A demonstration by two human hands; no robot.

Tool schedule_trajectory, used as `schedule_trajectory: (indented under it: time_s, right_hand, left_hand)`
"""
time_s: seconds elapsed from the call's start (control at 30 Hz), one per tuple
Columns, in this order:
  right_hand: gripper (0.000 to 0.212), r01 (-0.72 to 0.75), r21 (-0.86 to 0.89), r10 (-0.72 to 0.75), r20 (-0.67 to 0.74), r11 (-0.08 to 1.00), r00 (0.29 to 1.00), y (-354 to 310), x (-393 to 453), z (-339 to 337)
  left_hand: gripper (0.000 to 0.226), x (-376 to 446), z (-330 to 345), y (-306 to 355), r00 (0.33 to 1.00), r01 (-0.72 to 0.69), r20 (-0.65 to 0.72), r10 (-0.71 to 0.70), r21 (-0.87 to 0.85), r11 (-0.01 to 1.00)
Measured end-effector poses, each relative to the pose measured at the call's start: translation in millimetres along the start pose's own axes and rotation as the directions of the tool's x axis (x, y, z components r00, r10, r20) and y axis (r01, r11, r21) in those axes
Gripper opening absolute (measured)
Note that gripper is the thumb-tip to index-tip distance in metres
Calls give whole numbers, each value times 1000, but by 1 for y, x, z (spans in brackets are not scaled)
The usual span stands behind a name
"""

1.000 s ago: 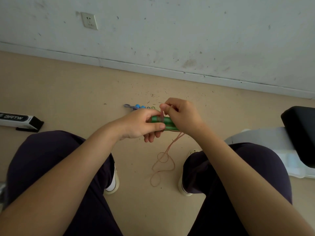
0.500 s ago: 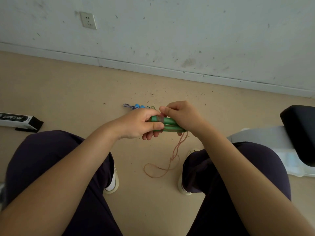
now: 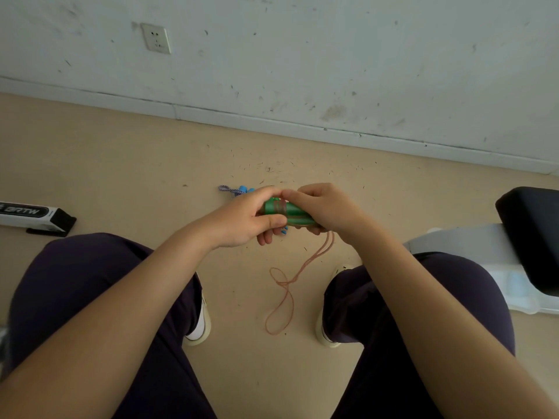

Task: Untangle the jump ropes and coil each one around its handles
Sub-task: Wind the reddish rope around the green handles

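Note:
Two green jump-rope handles (image 3: 287, 212) lie side by side in front of me, above the floor. My left hand (image 3: 245, 219) grips their left end, thumb underneath and fingers curled over. My right hand (image 3: 323, 208) holds their right end, fingers bent over the top near my left fingertips. A thin tan rope (image 3: 284, 285) is wound a few turns around the handles; its loose end hangs below my right hand and lies in loops on the floor between my feet. A second rope with blue handles and striped cord (image 3: 234, 189) lies on the floor behind my left hand, mostly hidden.
I sit with my knees apart over a beige floor. A white and black box (image 3: 33, 217) lies at far left. A black cushioned seat (image 3: 532, 234) and a white plastic object (image 3: 490, 267) stand at right. A wall with a socket (image 3: 156, 38) runs behind.
My right hand has come back over the top of the handles toward my left fingertips. The loose rope on the floor has shifted from a wide loop at left into a narrower hanging loop.

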State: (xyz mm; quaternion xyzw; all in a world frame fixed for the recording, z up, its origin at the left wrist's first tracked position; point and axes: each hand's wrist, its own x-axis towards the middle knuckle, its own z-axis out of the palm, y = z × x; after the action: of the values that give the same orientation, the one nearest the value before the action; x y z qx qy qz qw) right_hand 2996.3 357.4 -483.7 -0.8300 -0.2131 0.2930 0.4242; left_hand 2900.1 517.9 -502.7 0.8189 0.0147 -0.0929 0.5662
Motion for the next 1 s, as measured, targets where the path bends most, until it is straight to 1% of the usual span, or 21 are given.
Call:
schedule_trajectory:
  time_s: [0.13, 0.27, 0.3, 0.37, 0.43, 0.5, 0.53, 0.57, 0.67, 0.73, 0.8, 0.9, 1.0]
  right_hand:
    - [46, 15, 57, -16, 13, 998, 1000, -1, 0, -1]
    - [47, 11, 198, -14, 10, 980, 1000, 0, -1, -7]
    - [45, 11, 259, -15, 15, 966, 1000, -1, -1, -8]
    - [41, 10, 372, -26, 39, 928, 999, -1, -1, -8]
    - [35, 37, 350, -64, 68, 936, 996, 1, -2, -4]
    - [20, 79, 263, -100, 69, 962, 993, 1, -4, 4]
    - [14, 103, 216, -118, 57, 971, 991, -1, -5, 7]
    - [14, 131, 162, -138, 38, 978, 990, -3, -7, 10]
    - [25, 223, -14, -223, 5, 975, 975, -11, -10, 14]
    - [30, 276, -102, -276, 19, 956, 961, -15, -12, 17]
    - [33, 304, -175, -302, 40, 936, 953, -16, -13, 18]
    - [31, 331, -238, -333, 35, 913, 942, -15, -13, 13]
    - [21, 401, -332, -433, -24, 853, 901, -6, -9, 7]
  left_hand:
    - [37, 0, -2, -2, 999, -1, -51, -1, -55, 998]
    - [32, 1, -3, -1, 992, -16, -125, 1, -120, 993]
    - [32, 2, -3, 0, 989, -11, -148, -14, -171, 985]
    - [28, 4, -4, 1, 976, -18, -207, -59, -353, 935]
    - [16, 6, -9, 4, 954, -72, -287, -85, -495, 866]
    - [9, 7, -15, 3, 922, -124, -373, -103, -536, 835]
    - [10, 8, -17, 2, 906, -133, -410, -109, -519, 844]
    - [11, 8, -17, 0, 891, -132, -441, -112, -485, 864]
    - [11, 10, -14, -2, 854, -101, -506, -122, -391, 915]
    - [10, 11, -11, -2, 830, -61, -546, -116, -295, 953]
    - [7, 12, -8, -4, 819, -21, -567, -92, -190, 982]
    - [7, 13, -7, -6, 849, 2, -527, -41, -74, 997]
    - [6, 10, -12, -4, 916, 63, -398, -45, 32, 997]
